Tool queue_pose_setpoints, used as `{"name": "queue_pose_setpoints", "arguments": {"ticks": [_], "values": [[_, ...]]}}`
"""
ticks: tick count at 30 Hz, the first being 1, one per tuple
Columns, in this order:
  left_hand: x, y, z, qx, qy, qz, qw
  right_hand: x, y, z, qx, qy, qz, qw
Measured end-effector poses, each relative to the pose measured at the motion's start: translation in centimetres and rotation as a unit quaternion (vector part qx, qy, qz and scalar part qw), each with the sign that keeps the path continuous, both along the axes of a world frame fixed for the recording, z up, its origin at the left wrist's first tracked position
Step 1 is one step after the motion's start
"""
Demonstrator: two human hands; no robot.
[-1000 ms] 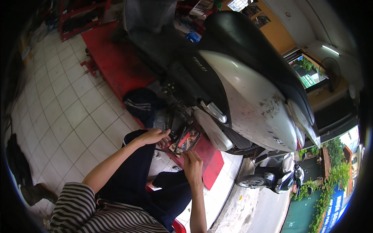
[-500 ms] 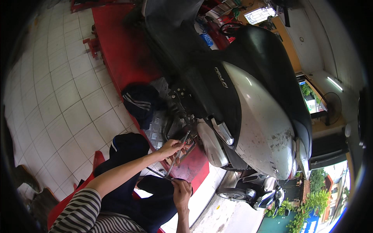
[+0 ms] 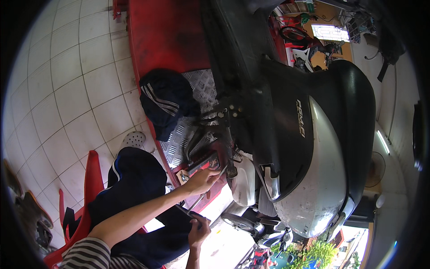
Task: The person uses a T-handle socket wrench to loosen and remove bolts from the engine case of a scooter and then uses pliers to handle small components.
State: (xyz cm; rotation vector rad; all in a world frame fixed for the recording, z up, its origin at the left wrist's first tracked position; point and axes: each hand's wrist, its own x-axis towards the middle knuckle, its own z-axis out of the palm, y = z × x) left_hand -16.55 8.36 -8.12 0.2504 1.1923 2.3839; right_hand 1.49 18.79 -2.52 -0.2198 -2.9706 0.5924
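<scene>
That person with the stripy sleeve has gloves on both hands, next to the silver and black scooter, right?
Not gloves: the head view shows the left hand and right hand both bare. The stripy sleeve and silver and black scooter are right.

From the left hand (image 3: 201,181), a scooter (image 3: 323,172) on the platform (image 3: 168,40) stands toward two o'clock and a cloth (image 3: 163,101), also there, at eleven; a clog (image 3: 134,140) sits at ten, the right hand (image 3: 199,231) at six.
</scene>
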Motion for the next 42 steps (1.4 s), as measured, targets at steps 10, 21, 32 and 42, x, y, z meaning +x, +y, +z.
{"name": "queue_pose_setpoints", "arguments": {"ticks": [10, 21, 32, 42], "values": [[0.3, 1.5, -2.7, -0.036, -0.033, 0.061, 0.997, -0.4, 0.6, -1.6, -0.042, -0.017, -0.007, 0.999], [-2.7, 0.9, 1.1, -0.069, -0.07, 0.021, 0.995, -2.9, 1.3, -1.2, -0.04, 0.086, 0.026, 0.995], [-3.6, 2.5, 0.3, -0.181, -0.005, 0.019, 0.983, -5.8, 2.2, -1.4, 0.032, 0.147, 0.184, 0.971], [-4.2, 4.6, -1.1, -0.225, 0.005, 0.137, 0.965, -5.9, 1.8, -4.1, -0.087, 0.161, 0.178, 0.967]]}}
